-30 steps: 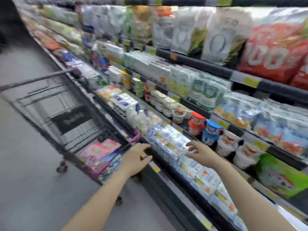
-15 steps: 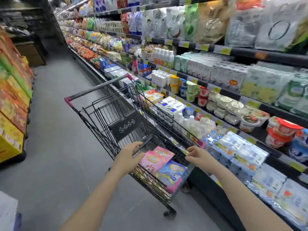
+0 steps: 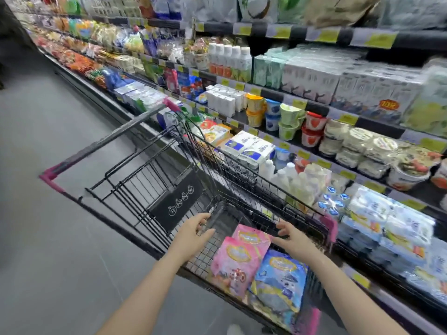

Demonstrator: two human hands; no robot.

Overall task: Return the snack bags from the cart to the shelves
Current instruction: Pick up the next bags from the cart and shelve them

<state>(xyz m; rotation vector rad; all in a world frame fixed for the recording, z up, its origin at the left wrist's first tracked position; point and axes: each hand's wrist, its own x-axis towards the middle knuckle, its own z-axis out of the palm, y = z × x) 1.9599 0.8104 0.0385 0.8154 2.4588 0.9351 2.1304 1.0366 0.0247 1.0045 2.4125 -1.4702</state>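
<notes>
Now, leftmost: grey aisle floor [image 3: 48, 238], then the black wire shopping cart [image 3: 135, 189] with its pink-capped handle [image 3: 108, 139] running diagonally away from me. A black placard [image 3: 177, 204] with white icons hangs on the child-seat flap.

My left hand [image 3: 193, 235] reaches over the cart's near end, fingers loosely curved, grasping nothing; whether the fingertips touch the wire flap I cannot tell.

Snack bags lie in the basket between my forearms: a pink bag [image 3: 238, 259] on the left, a second pink one [image 3: 251, 236] partly under its top edge, a blue bag [image 3: 280, 279] just beside on the right.

My right hand [image 3: 290, 238] hovers at the upper pink bag's right edge, fingers spread and bent, holding nothing that I can make out.

Right of the cart: refrigerated shelves [image 3: 338, 110] with yellow price tags, stocked with white bottles [image 3: 229, 59], boxed cartons [image 3: 338, 81], yoghurt cups [image 3: 287, 117] and lidded tubs [image 3: 362, 143]. Motion blur softens the far right.
</notes>
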